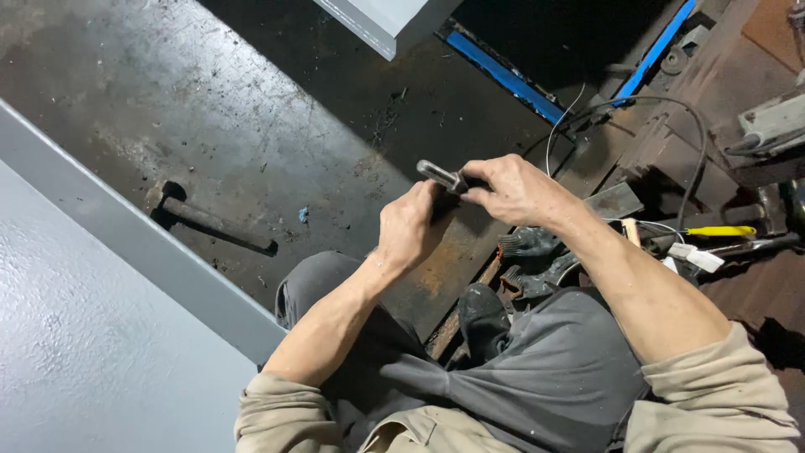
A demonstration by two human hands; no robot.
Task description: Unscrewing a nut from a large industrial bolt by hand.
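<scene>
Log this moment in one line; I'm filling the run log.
left hand: steadies metal tool | right hand: grips metal tool | hammer: on floor

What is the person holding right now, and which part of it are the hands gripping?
A short grey metal bar. The right hand pinches its near end, the left hand closes in just below, and the far end sticks out free.
</scene>
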